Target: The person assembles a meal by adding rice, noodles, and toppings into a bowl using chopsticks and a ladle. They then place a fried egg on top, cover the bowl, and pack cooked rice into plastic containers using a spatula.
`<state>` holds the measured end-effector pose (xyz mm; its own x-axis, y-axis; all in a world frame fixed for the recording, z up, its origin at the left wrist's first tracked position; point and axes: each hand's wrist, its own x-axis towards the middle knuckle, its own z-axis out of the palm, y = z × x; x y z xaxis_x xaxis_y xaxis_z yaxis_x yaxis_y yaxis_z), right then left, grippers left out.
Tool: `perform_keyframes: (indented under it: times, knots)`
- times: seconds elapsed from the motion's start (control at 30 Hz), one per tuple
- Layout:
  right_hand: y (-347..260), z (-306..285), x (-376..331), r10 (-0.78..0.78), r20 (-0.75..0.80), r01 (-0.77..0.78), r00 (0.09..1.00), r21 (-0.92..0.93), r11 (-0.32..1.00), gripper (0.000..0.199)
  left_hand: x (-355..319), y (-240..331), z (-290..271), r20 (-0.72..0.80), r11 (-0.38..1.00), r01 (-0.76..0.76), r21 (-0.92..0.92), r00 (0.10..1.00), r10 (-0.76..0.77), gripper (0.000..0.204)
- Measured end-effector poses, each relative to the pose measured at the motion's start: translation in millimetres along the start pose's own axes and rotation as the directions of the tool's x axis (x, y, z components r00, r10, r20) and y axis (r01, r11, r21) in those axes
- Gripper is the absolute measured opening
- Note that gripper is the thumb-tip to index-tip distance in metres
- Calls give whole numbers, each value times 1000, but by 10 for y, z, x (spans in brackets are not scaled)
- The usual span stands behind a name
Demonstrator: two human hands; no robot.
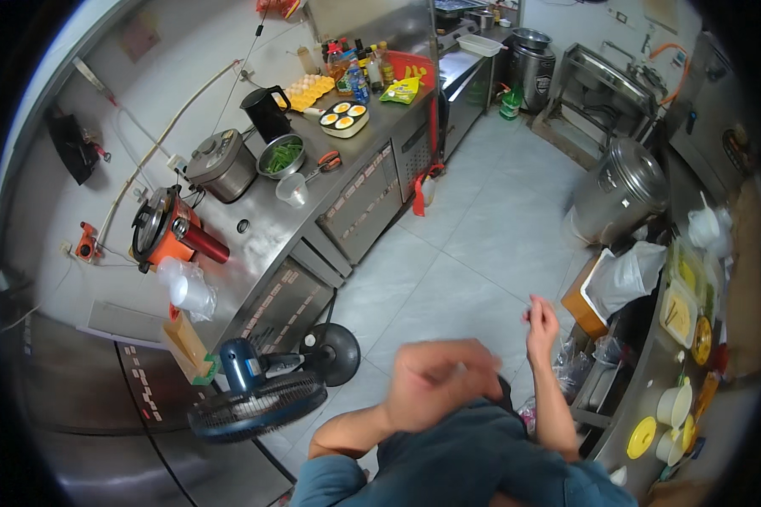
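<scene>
My left hand (pixel 446 378) is raised in front of my body, its fingers bent toward the right and smeared by motion. Whether anything lies inside them is hidden. My right hand (pixel 544 326) is held farther out over the floor, fingers curled in, with nothing showing in it. Neither hand touches a surface. Nearest to the right hand is a cardboard box (pixel 585 297) with a white plastic bag (pixel 632 275) in it. A dark blue standing fan (pixel 258 397) is to the left of my left arm.
Along the left steel counter (pixel 266 245) stand an orange pot (pixel 162 226), a rice cooker (pixel 221 165), a bowl of green vegetables (pixel 281 156), a pan of fried eggs (pixel 344 118) and several bottles. To the right are a large steel barrel (pixel 621 188) and a counter with tubs (pixel 674 406).
</scene>
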<state>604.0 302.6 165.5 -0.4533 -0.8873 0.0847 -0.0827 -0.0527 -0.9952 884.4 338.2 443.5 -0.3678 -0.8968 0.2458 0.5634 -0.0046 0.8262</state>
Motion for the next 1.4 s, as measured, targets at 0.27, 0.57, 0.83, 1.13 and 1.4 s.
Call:
perform_keyframes:
  times: [0.27,0.57,0.83,1.13,1.4]
  knots:
    - [-357,2795,2727,-44,291,-34,956,255,966,24,814,-1245,-2936,-722,918,344,199,685,-100,22]
    - [-283,5579,5024,-17,542,-177,841,304,936,23,185,-1989,-4135,-876,943,167,-289,-444,-190,49]
    - [73,6732,5829,-99,684,81,722,58,995,24,586,-2178,-4219,-782,818,155,-554,-433,-448,46]
    - [170,7194,5962,-254,772,461,583,-57,886,21,1137,-2558,-6330,-867,716,515,-471,-120,-484,22]
    - [181,7423,5971,-213,821,442,530,-53,896,18,1273,-2769,-6476,-948,639,759,-127,97,-303,16]
